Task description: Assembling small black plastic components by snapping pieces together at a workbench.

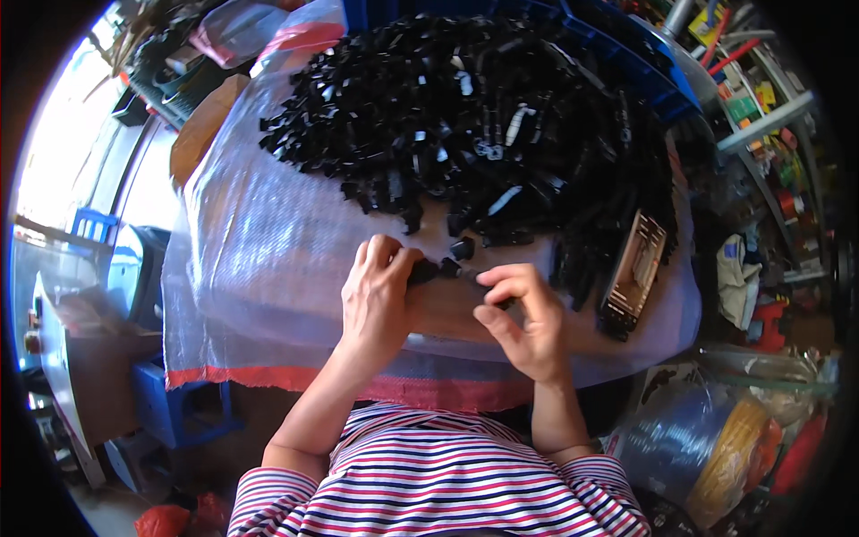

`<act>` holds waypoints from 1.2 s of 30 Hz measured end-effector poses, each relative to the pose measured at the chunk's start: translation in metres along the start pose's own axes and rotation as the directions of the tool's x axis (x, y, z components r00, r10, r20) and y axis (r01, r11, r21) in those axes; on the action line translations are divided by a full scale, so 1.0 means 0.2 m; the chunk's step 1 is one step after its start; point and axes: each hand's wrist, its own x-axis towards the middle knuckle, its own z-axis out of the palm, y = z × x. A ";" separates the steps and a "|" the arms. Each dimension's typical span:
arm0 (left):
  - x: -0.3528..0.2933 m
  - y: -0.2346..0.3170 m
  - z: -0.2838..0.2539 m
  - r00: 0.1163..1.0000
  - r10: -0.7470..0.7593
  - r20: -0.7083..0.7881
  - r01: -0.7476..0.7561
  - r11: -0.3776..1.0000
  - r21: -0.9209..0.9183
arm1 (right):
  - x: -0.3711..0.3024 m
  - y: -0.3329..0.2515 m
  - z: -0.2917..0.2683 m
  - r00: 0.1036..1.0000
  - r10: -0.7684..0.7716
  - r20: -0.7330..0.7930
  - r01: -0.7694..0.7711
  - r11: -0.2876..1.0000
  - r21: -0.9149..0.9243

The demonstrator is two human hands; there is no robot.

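My left hand (376, 291) is closed around a small black part (422, 270) near the front of the table, its fingers hiding most of it. Close by on the right, my right hand (530, 318) pinches another slim dark piece between thumb and fingers; its exact kind is too small to make out. The two pieces nearly meet between my hands, and I cannot tell whether they are joined. Just beyond them lies a short black piece (463, 249). A large heap of black plastic parts (394, 116) spreads over the far side.
A whitish woven sack sheet (259, 259) with a red hem covers the table. Right of my hands stands a long brown-and-black slotted piece (635, 273). Blue crates (617, 40) back the heap. A blue stool (183, 403) is at lower left, plastic-wrapped goods (680, 438) at lower right.
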 end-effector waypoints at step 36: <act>0.00 -0.07 0.01 0.856 -0.283 0.432 0.415 -0.121 -0.902 | 0.03 -0.12 0.08 0.986 0.159 -0.050 -0.160 0.987 -0.020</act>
